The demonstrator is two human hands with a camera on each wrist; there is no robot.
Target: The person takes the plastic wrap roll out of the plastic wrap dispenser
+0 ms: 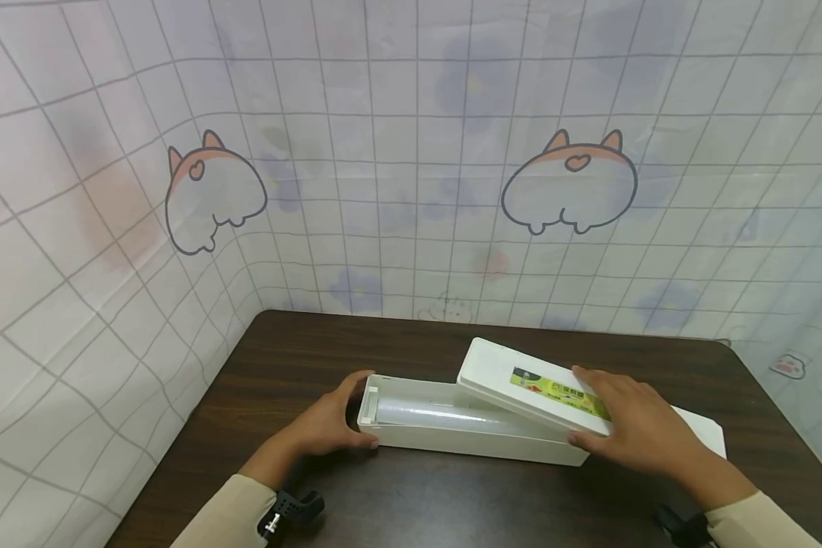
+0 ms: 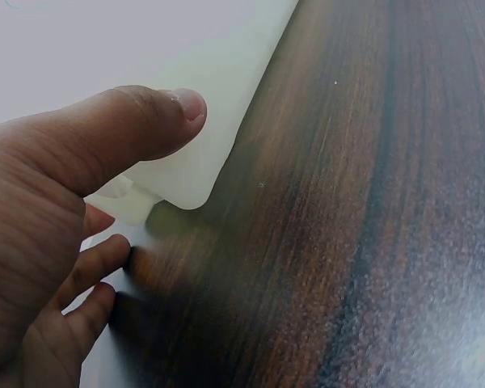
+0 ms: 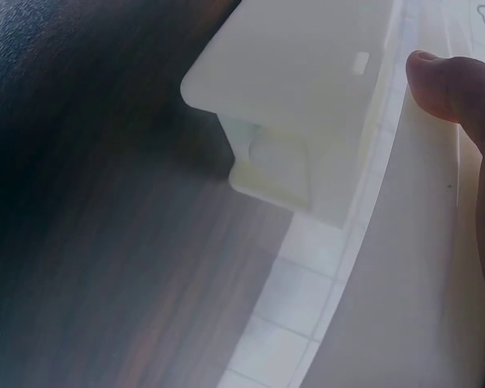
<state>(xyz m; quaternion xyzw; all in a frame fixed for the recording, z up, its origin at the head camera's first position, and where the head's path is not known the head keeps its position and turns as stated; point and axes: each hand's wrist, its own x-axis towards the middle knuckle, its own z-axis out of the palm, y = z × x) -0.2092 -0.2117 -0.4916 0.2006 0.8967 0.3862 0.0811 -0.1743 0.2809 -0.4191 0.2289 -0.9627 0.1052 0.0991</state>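
Observation:
A long white cling film box (image 1: 466, 447) lies on the table, its left part uncovered and a film roll (image 1: 418, 412) showing inside. My left hand (image 1: 323, 421) grips the box's left end, thumb on the front wall and fingers round behind. In the left wrist view that thumb (image 2: 137, 121) presses the white wall near a corner. With my right hand (image 1: 633, 422) I hold the white lid (image 1: 496, 371) across its width. The lid sits askew over the box's right part and sticks out past its right end. A yellow-green label (image 1: 551, 390) is on the lid's top, partly hidden by my fingers.
The dark wood-grain table (image 1: 445, 502) has a back edge close to a grid-patterned curtain (image 1: 411, 190) with cartoon animals. More curtain hangs at left and right. Black straps (image 1: 294, 508) sit on both wrists over light sleeves.

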